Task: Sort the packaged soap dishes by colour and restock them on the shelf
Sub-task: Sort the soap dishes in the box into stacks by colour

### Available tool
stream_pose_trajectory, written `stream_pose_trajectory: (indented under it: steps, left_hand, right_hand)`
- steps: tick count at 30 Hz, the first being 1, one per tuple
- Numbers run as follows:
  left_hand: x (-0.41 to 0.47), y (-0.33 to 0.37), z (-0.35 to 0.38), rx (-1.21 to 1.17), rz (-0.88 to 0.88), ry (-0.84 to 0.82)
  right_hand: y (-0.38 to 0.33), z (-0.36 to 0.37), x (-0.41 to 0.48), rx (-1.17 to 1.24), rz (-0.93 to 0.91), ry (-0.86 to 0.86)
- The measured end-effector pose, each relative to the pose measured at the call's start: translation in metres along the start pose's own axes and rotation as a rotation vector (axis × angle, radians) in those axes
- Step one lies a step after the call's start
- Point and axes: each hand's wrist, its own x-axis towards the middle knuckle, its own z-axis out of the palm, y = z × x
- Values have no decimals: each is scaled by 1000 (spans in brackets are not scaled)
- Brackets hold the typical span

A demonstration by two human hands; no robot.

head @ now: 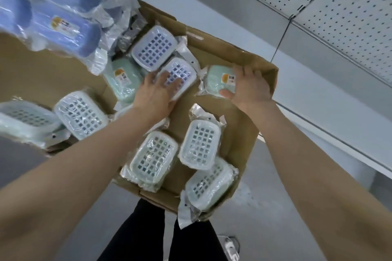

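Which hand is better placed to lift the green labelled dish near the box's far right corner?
Right. The right hand holds the green labelled dish, thumb at its near edge; the left hand rests on a blue-grid dish beside it.

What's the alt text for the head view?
Two bare hands reach into an open cardboard box of plastic-wrapped soap dishes: the left hand lies on a blue soap dish, the right hand grips a green soap dish. More green dishes lie in the box; blue dishes are piled upper left.
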Motion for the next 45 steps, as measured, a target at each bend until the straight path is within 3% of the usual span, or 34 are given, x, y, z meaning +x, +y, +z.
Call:
stream_pose_trajectory:
  steps: [6, 9, 12, 15, 17, 19, 23, 26, 29, 31, 34, 36, 39, 41, 45]
  left_hand:
    - [-31, 15, 1, 24, -105, 63]
    - [-54, 46, -7, -67, 11, 133]
    - [-77, 93, -4, -207, 52, -79]
    - [-79, 122, 7, -197, 11, -284]
    - [-71, 125, 11, -257, -23, -338]
    - [-66, 123, 7, -369, -26, -287]
    - [-60, 106, -18, -781, -76, -7]
    - [-43, 88, -36, -994, -73, 136]
    - [-22, 73, -47, -1012, 88, 96]
    - [-11, 60, -52, -996, 188, 10]
    - [3, 30, -46, -842, 256, 59]
    - [15, 8, -34, -616, 175, 93]
    - [24, -12, -16, -322, 38, 51]
    - [25, -17, -9, -280, 34, 18]
    - [26, -14, -8, -281, 9, -16]
  right_hand:
    - [-4, 22, -27, -33, -112, 49]
    - [5, 24, -33, -20, -102, 69]
    - [11, 21, -32, -46, -104, 56]
    - [17, 18, -33, -36, -122, 1]
    - [23, 15, -35, -25, -122, -11]
    - [27, 9, -37, 9, -128, 8]
    - [20, -9, -51, 466, -70, 7]
    - [-2, -27, -65, 1037, -34, -334]
    - [-19, -29, -62, 1472, 43, -478]
    - [-26, -29, -55, 1549, 89, -448]
    - [-24, -32, -44, 1474, 212, -270]
    - [-13, -35, -35, 1379, 332, -62]
    - [3, -38, -27, 979, 306, 136]
    - [7, -30, -21, 678, 187, 115]
    - [1, 0, -8, 207, 11, -145]
